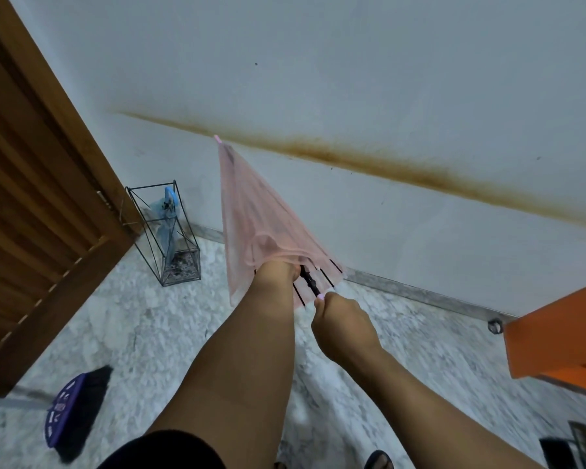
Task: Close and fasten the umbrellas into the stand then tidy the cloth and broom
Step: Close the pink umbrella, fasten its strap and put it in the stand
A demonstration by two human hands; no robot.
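No text, label, brand, number or sign could be read on anything in the view.

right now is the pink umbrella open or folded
Mostly folded: the pink umbrella has its canopy collapsed into a loose cone, rib tips still splayed, not fastened.

Soft, even, cool-toned light is recorded; no source is seen. Only faint shadows are cast on the pale blue-grey painted wall (386,79). Strong wide-angle bending is noted at the edges. Motion blur is observed across the mottled white stone floor (142,326). No glare is registered.
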